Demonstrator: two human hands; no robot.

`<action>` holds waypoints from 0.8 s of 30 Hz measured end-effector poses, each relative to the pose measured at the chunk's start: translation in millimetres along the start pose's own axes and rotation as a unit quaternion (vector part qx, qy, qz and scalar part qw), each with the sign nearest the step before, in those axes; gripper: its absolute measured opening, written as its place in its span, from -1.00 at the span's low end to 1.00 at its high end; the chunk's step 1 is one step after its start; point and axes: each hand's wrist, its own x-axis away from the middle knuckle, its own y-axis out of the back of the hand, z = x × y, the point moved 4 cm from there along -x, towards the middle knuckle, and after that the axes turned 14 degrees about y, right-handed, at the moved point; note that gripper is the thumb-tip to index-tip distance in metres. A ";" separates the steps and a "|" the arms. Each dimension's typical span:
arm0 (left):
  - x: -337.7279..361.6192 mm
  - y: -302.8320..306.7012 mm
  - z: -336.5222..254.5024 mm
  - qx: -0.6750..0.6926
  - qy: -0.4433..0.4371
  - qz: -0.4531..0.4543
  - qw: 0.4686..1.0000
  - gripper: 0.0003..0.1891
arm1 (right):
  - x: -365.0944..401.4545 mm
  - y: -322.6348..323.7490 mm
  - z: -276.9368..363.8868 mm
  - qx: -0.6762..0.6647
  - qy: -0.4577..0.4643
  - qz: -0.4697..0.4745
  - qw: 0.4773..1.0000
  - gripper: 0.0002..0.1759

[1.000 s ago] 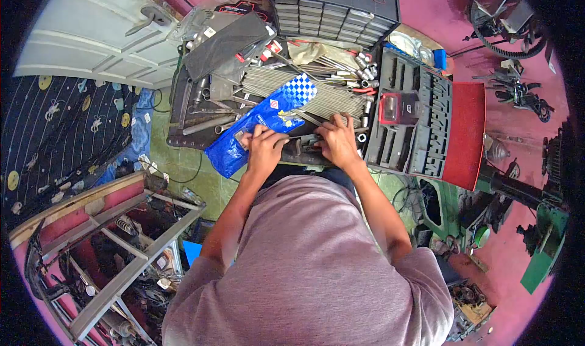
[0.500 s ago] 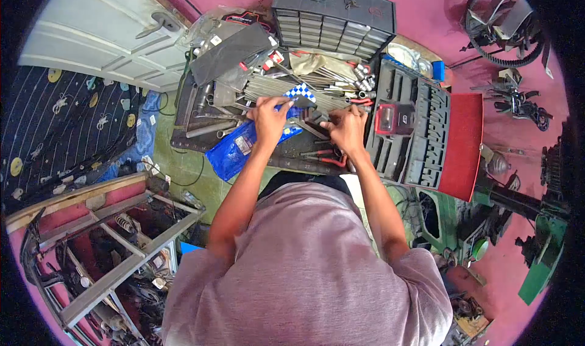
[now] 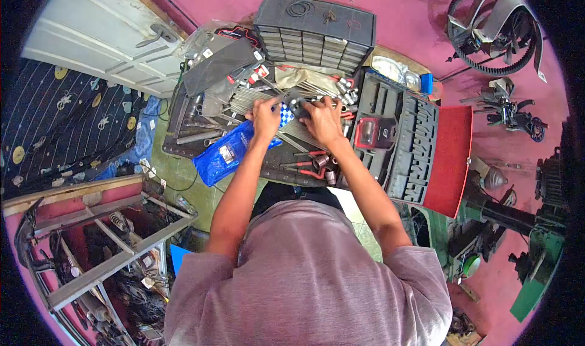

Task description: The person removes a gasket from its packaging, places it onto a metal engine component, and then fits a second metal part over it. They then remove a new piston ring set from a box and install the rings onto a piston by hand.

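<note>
A: What are the hands on?
B: The right hand (image 3: 324, 125) pinches a dark block (image 3: 295, 102) by its near side, fingers curled. The left hand (image 3: 265, 123) is also curled, its fingertips at the block's other edge; I cannot tell whether they grip it or only touch.
A: And where is the block?
B: Between the two hands, above the checked end of a blue packet (image 3: 226, 153) and some thin metal rods (image 3: 245, 101).
A: What might go wrong?
B: If the pinch is as slight as it looks, the block could slip and drop among the rods, scattering them. A forearm could drag the packet off too, since its lower end pokes past the front edge of the bench (image 3: 281, 175). The sockets (image 3: 320, 161) and red-handled pliers (image 3: 312, 173) sit near that edge, so a sleeve or wrist might knock them down.
A: Any writing?
B: The packet has a pale label, too small to read. Pale marks run along the bench edge, perhaps numbers. Farther right, the small red-and-black case (image 3: 374, 132) in the tool tray (image 3: 395, 154) shows a pale mark I can't make out. At the back, a black package (image 3: 236, 33) has red outlines, but no brand I could name.
</note>
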 end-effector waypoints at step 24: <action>4.0 -9.4 -8.6 0.007 -0.060 -0.014 0.998 -0.79 | -49.0 -6.5 -24.5 -0.062 -0.037 -0.047 0.996 -0.79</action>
